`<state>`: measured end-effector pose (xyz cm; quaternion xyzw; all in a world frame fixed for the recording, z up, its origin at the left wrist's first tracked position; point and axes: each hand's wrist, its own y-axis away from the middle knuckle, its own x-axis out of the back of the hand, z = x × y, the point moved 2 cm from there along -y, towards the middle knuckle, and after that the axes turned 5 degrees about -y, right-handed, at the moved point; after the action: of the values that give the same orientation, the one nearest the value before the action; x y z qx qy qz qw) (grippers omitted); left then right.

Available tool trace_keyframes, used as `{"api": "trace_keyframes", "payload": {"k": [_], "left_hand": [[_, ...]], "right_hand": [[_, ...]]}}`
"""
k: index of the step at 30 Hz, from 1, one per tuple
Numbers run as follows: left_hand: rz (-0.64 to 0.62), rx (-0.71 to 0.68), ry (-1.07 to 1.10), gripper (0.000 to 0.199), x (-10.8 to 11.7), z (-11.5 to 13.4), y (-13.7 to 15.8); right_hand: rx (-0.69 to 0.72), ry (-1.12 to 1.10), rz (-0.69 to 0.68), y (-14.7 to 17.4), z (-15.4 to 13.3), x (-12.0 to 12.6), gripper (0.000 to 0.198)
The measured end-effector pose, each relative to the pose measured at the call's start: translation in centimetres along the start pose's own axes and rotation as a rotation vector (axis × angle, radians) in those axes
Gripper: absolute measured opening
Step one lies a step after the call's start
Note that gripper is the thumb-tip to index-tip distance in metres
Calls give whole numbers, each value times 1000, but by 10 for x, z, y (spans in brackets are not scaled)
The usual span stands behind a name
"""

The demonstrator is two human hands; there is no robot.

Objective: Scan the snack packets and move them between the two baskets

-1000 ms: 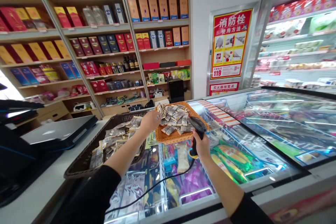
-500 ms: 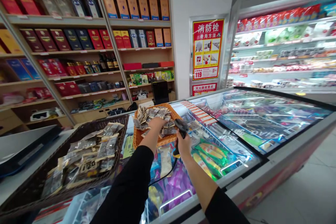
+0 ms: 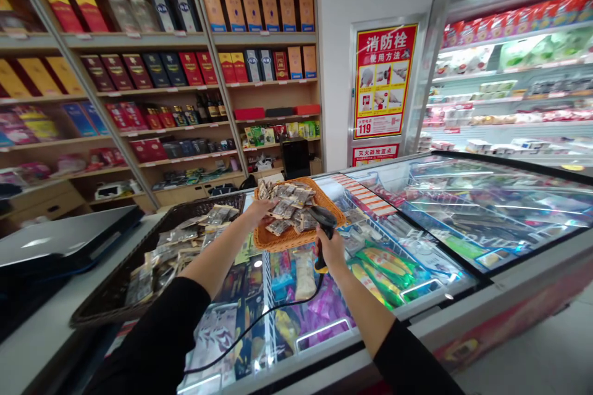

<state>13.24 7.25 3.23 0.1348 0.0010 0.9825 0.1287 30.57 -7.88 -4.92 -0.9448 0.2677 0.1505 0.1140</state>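
Note:
My right hand (image 3: pixel 331 250) is wrapped round the handle of a black barcode scanner (image 3: pixel 323 219). The scanner's head sits over the right front rim of an orange wicker basket (image 3: pixel 282 243), and a black cable (image 3: pixel 259 320) trails from its grip. Small clear-and-tan packets (image 3: pixel 290 200) are heaped in that basket. At its left side, my left hand (image 3: pixel 260 210) has bent fingers against the packets; what they grip is partly hidden. Behind my left forearm, a dark brown wicker basket (image 3: pixel 106 307) holds more such packets.
Both baskets rest on a glass-topped chest freezer (image 3: pixel 463 287) with bagged goods inside. A dark flat device (image 3: pixel 69 237) stands on the counter at left. Shelves (image 3: pixel 152 91) of boxes and bottles line the back wall. A lit refrigerated case (image 3: pixel 514 86) stands at right.
My left hand has moved from the middle of the orange basket to its left side. The scanner stays near the basket's right rim in my right hand. The view has shifted left.

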Motion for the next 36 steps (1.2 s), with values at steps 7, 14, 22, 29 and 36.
{"api": "trace_keyframes", "payload": {"k": [7,14,22,29,36], "left_hand": [[70,-158,462,34,49,-30,50],[120,-260,469,35,40,-39,46],[142,-280,463,33,40,-45,44],[140,-286,462,31,39,-45,42],[118,-297,475,33,39,-46,42]], "right_hand": [[125,171,-337,42,0,-34,25],[150,278,-448,50,1,-40,24],[96,298,-487,58,1,-42,24],[86,297,-489,58,0,-42,26],[99,329,-476,59,-1,-42,27]]}}
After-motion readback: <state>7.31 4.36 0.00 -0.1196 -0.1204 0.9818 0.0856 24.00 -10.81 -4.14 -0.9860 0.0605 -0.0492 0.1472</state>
